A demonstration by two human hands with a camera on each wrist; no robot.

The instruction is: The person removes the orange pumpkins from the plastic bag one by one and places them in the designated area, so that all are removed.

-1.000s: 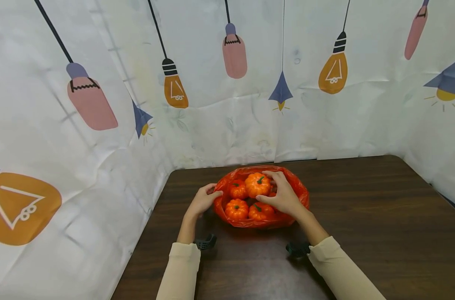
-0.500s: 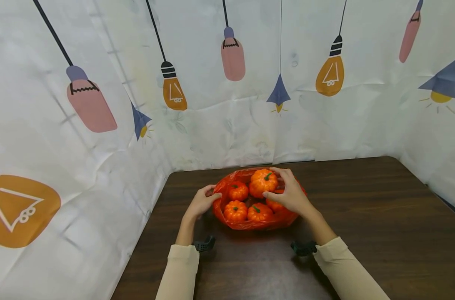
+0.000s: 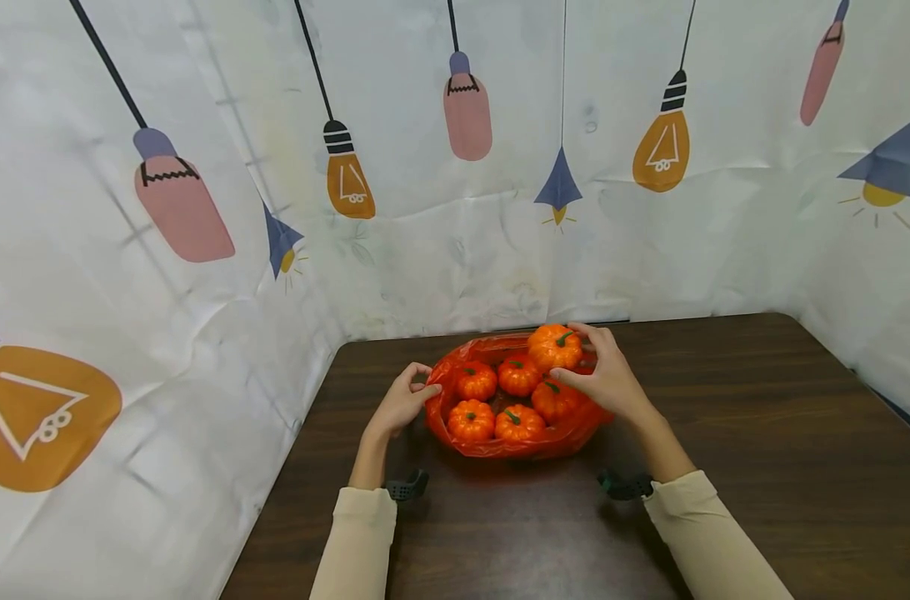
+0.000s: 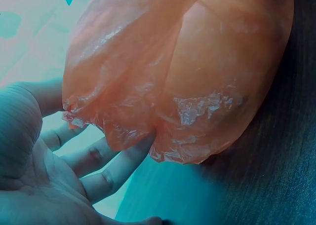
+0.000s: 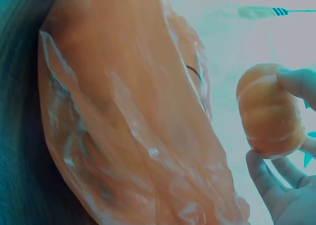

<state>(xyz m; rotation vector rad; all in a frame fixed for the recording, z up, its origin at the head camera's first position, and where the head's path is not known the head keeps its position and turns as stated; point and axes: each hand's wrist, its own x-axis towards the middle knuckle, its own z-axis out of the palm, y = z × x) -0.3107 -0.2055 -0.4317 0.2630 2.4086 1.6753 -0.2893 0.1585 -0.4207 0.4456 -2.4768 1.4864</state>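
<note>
A red plastic bag [image 3: 492,448] sits with its mouth spread on the dark table, several small orange pumpkins [image 3: 472,421] inside. My right hand [image 3: 608,375] grips another pumpkin [image 3: 554,347] between thumb and fingertips, over the bag's back right rim. The right wrist view has this pumpkin [image 5: 269,111] raised beside the bag [image 5: 133,116], thumb on one side and fingers on the other. At the left rim, my left hand [image 3: 402,402] pinches the edge of the bag. Close up in the left wrist view, its fingers [image 4: 101,183] lie against the crumpled plastic [image 4: 128,101].
The brown wood-grain table [image 3: 740,433] reaches far to the right of the bag. A white curtain with printed lamps [image 3: 425,275] hangs behind it and along the left side. Dark wrist straps [image 3: 626,486] sit just ahead of the sleeves.
My right hand has lifted the pumpkin up and to the right, from over the bag's middle to its back right rim, uncovering pumpkins beneath. The left hand stays at the left rim.
</note>
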